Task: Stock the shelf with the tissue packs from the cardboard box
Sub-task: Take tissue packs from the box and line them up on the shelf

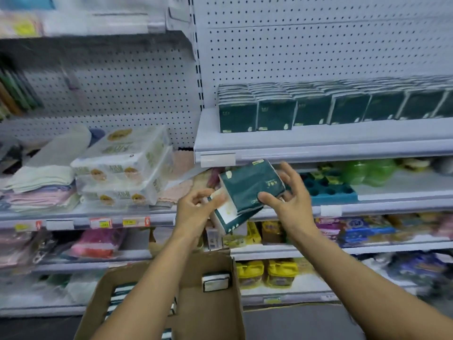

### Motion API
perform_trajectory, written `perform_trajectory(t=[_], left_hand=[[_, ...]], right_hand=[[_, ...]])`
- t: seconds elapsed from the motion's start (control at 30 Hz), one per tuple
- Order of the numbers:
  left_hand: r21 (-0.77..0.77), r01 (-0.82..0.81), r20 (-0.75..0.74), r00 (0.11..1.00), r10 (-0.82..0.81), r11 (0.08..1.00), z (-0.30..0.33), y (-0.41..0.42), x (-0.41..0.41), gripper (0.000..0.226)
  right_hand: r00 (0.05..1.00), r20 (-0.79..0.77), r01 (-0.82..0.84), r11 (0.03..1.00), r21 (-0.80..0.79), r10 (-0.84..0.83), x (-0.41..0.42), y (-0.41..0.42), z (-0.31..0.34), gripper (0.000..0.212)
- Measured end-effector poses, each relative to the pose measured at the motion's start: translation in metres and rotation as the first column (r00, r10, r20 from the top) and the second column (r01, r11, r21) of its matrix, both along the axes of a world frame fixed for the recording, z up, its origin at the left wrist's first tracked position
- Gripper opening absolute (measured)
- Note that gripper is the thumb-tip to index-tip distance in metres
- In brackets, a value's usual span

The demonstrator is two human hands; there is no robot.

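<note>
Two dark green tissue packs (247,190) with white ends, stacked askew, gripped between both hands (245,200).

The white shelf (318,141) carries a row of dark green tissue packs (275,114) standing side by side near its back.

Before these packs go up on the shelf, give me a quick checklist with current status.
1. Left hand grip on lower tissue pack: ok, fingers curled round its end.
2. Right hand grip on upper tissue pack: ok, thumb under, fingers behind.
3. Packs aligned: not ok, both tilted and offset.
4. Free shelf space in front of stocked row: ok.
5. Cardboard box still has packs: ok.
</note>
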State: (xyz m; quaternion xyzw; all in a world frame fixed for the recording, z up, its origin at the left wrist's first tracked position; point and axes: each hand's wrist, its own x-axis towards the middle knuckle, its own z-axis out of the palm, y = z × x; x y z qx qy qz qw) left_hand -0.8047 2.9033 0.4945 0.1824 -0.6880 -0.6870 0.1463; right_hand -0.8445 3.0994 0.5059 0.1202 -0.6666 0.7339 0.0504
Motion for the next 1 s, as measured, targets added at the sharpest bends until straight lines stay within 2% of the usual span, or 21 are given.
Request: perform_trajectory(t=[0.1,0.2,0.3,0.47,0.53,0.57,0.6,0.63,0.7,0.73,0.77,0.83,0.93,1.0], left_hand=[[-0.079,0.01,-0.062,0.998,-0.014,0.997,0.019,0.024,-0.027,0.024],[-0.117,0.004,-0.12,0.993,-0.018,0.993,0.038,0.05,-0.054,0.018],[-0.141,-0.029,-0.149,0.989,0.008,0.99,0.051,0.072,-0.083,0.019],[-0.081,-0.102,-0.202,0.976,0.084,0.991,0.072,0.096,-0.121,0.022],[-0.063,-0.139,-0.196,0.973,0.124,0.988,0.076,0.1,-0.132,0.025],[-0.057,-0.153,-0.191,0.972,0.14,0.987,0.078,0.102,-0.137,0.027],[-0.053,-0.162,-0.189,0.97,0.15,0.985,0.079,0.103,-0.141,0.029],[-0.042,-0.17,-0.183,0.97,0.16,0.985,0.081,0.104,-0.145,0.03],[-0.046,-0.169,-0.162,0.974,0.159,0.985,0.083,0.108,-0.151,0.032],[-0.059,-0.159,-0.156,0.977,0.148,0.985,0.086,0.109,-0.153,0.033],[-0.068,-0.148,-0.152,0.979,0.137,0.987,0.087,0.111,-0.157,0.034],[-0.068,-0.131,-0.146,0.982,0.12,0.989,0.087,0.111,-0.164,0.032],[-0.085,-0.101,-0.13,0.987,0.09,0.991,0.087,0.109,-0.173,0.031],[-0.077,-0.09,-0.128,0.989,0.079,0.993,0.086,0.108,-0.178,0.032]], right_hand=[[0.985,0.173,0.023,0.977,-0.212,0.014,-0.034,0.022,0.018,0.089],[0.936,0.326,0.022,0.903,-0.429,0.132,-0.071,0.042,0.036,0.076],[0.938,0.314,-0.001,0.903,-0.429,0.149,-0.116,0.067,0.058,0.064],[0.994,0.103,0.056,0.983,-0.174,-0.038,-0.179,0.11,0.126,0.056],[0.997,-0.032,0.068,0.994,0.083,-0.066,-0.201,0.12,0.148,0.054],[0.994,-0.099,0.069,0.967,0.246,-0.046,-0.213,0.123,0.157,0.054],[0.988,-0.152,0.06,0.906,0.419,0.005,-0.224,0.126,0.164,0.053],[0.98,-0.181,0.048,0.797,0.602,0.078,-0.235,0.127,0.169,0.053],[0.955,-0.175,0.036,0.495,0.868,0.238,-0.255,0.129,0.169,0.057],[0.948,-0.147,0.026,0.39,0.92,0.282,-0.263,0.13,0.164,0.06],[0.947,-0.116,0.007,0.341,0.94,0.3,-0.269,0.13,0.159,0.063],[0.942,-0.136,0.028,0.335,0.942,0.306,-0.276,0.132,0.147,0.065],[0.899,-0.347,0.267,0.296,0.917,0.268,-0.275,0.145,0.126,0.061],[0.818,-0.51,0.439,0.282,0.853,0.266,-0.273,0.154,0.108,0.059]])
